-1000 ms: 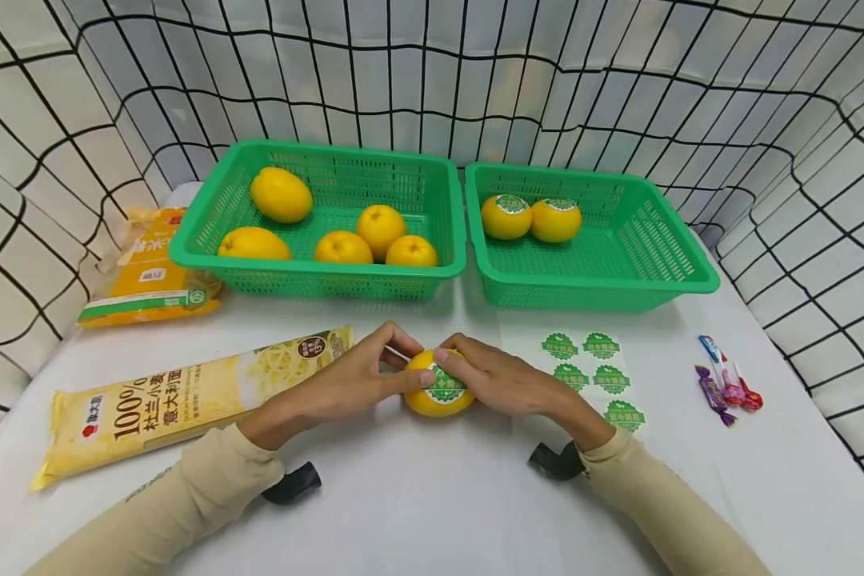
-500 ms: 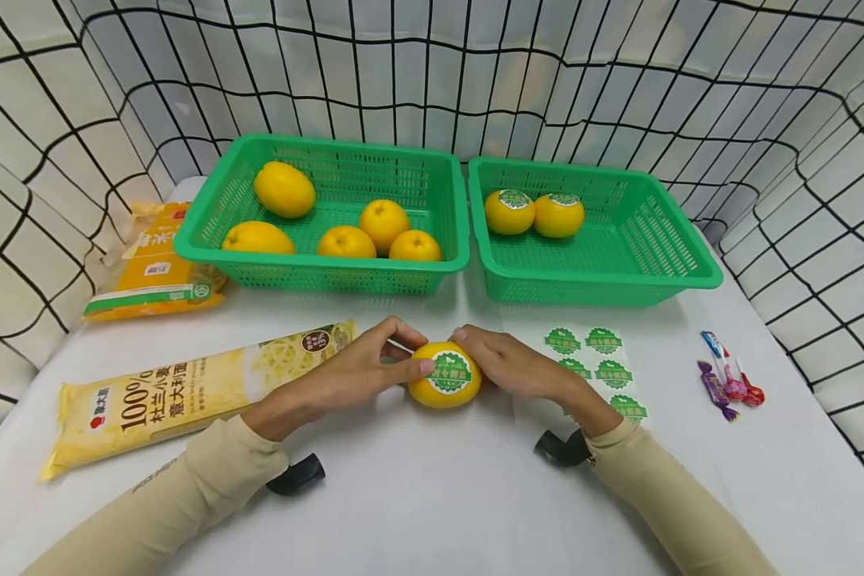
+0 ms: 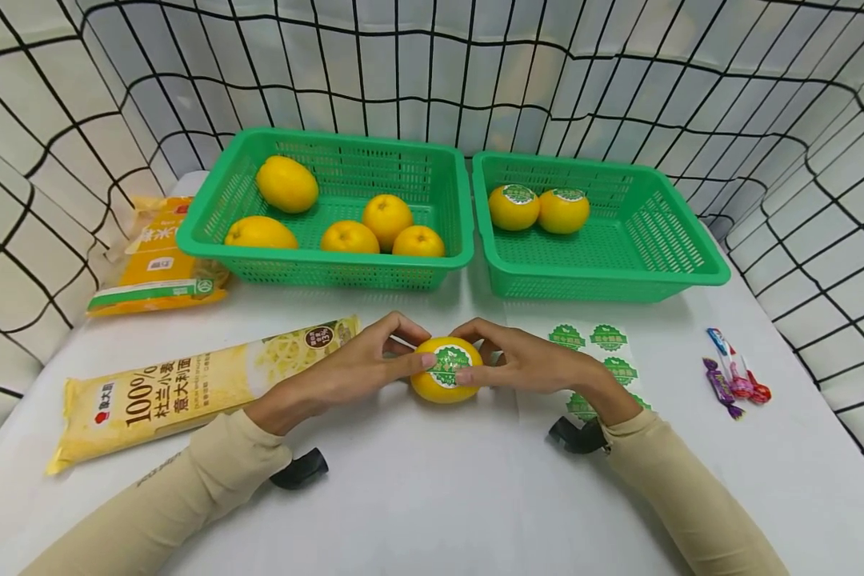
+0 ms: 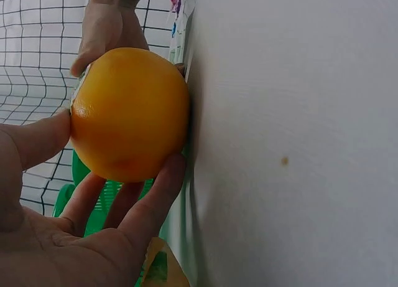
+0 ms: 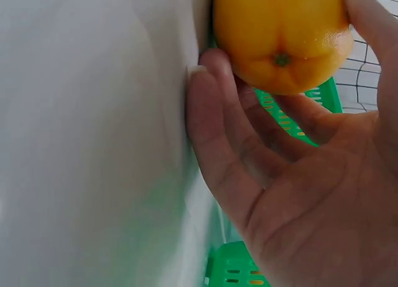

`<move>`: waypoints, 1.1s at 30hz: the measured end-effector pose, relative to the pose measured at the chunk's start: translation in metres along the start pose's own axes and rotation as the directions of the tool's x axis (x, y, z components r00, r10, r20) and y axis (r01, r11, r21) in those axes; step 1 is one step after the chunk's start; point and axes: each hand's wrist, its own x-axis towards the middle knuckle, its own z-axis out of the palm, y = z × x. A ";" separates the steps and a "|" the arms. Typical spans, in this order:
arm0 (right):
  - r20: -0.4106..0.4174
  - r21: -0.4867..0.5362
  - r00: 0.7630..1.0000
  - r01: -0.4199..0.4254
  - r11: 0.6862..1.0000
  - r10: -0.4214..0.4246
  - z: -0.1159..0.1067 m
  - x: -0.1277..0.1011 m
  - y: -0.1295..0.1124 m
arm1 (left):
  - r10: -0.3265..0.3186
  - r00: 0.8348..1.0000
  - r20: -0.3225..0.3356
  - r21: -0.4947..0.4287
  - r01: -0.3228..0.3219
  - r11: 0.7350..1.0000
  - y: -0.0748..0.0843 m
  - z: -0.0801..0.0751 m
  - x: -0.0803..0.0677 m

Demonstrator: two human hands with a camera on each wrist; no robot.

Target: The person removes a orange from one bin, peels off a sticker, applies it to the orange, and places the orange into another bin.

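I read "100%", "杜兰小麦" and "意大利面" on the yellow pasta packet (image 3: 202, 388), which slants from near the table's (image 3: 432, 504) left edge towards the middle; its dark roundel seems to say 13%. An orange bag (image 3: 154, 264) near the far left corner carries Chinese lettering too small for me to make out, and the left green basket (image 3: 331, 274) partly covers it. The orange fruit (image 4: 132, 116) sits mid-table, before the gap between that basket and the right green basket (image 3: 612, 286), wearing a green-and-white sticker (image 3: 448, 364); I can't read its script. The left hand (image 3: 363, 356) grips the fruit with thumb and curved fingers; the right hand (image 3: 536, 360) clasps the other side, its thumb on the sticker. The right arm (image 3: 691, 488) blocks part of the sticker sheet (image 3: 590, 344). Wrapped candies (image 3: 740, 386) lie near the right edge; black mesh (image 3: 432, 100) rises past the far edge.
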 end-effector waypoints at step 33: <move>-0.264 -0.295 0.961 0.002 0.956 -0.084 0.031 -0.002 -0.031 | 0.120 0.992 -0.031 0.071 -0.118 0.991 -0.007 0.003 0.002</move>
